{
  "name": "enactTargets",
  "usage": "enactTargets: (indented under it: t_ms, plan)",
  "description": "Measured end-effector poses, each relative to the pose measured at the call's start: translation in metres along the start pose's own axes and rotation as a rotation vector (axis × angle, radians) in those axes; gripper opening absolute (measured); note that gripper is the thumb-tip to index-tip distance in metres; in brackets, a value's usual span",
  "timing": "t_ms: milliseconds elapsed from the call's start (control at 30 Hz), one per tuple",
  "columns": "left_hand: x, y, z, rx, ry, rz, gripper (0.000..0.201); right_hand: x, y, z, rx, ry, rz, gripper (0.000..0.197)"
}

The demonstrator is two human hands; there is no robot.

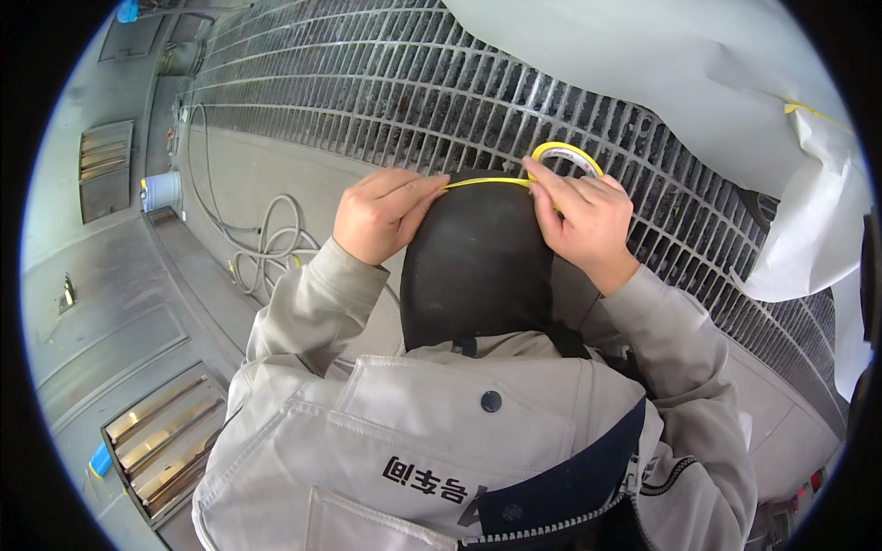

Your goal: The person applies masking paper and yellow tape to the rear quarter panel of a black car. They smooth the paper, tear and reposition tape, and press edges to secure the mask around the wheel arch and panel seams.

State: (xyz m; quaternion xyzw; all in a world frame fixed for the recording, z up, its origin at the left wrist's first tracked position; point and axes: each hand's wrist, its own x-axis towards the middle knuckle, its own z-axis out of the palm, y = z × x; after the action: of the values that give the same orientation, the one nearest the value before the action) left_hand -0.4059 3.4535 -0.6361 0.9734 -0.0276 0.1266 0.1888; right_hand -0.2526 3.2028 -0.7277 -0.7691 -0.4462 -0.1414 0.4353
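A narrow strip of yellow masking tape (pixel 487 181) runs taut between my two hands, in front of my raised dark trouser knee (pixel 480 262). My left hand (pixel 381 213) pinches the strip's left end between thumb and fingertips. In my right hand (pixel 588 220) is the roll of yellow masking tape (pixel 558 146), with the strip coming off beside my thumb and index finger. The roll's lower part is hidden behind those fingers. Whether the strip touches the knee, I cannot tell.
Metal floor grating (pixel 367 87) stretches ahead and right. White masking sheeting (pixel 680 64) hangs at the upper right, its loose edge (pixel 799 220) drooping near the grating. A grey hose (pixel 276 241) lies coiled on the left floor, near a pale bucket (pixel 163 191) by the wall.
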Motion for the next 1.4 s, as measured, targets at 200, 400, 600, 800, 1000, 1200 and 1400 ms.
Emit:
enactTargets:
  t_ms: [200, 400, 600, 800, 1000, 1200, 1400]
  plan:
    - [-0.012, -0.01, -0.009, -0.036, 0.014, -0.051, 0.027, 0.0, 0.0, -0.001, 0.036, -0.034, 0.05, 0.028]
    - [-0.028, -0.032, -0.034, 0.045, -0.053, -0.026, 0.03, 0.003, -0.001, 0.002, 0.049, 0.024, 0.051, 0.027]
    - [-0.043, -0.061, -0.066, 0.07, -0.077, -0.005, 0.032, -0.002, 0.001, -0.001, 0.05, -0.003, 0.047, 0.028]
    - [-0.061, -0.061, -0.064, 0.024, -0.018, -0.125, 0.029, -0.002, 0.0, 0.0, 0.185, -0.021, 0.157, 0.025]
    - [-0.035, -0.031, -0.044, 0.051, -0.035, -0.07, 0.03, 0.013, 0.053, -0.031, 0.544, -0.376, 0.432, 0.022]
    - [-0.026, -0.018, -0.041, 0.112, 0.01, 0.009, 0.034, -0.013, 0.064, -0.025, 0.619, -0.323, 0.369, 0.021]
    - [-0.048, -0.031, -0.054, 0.1, -0.009, -0.003, 0.037, -0.013, 0.038, -0.01, 0.491, -0.221, 0.318, 0.024]
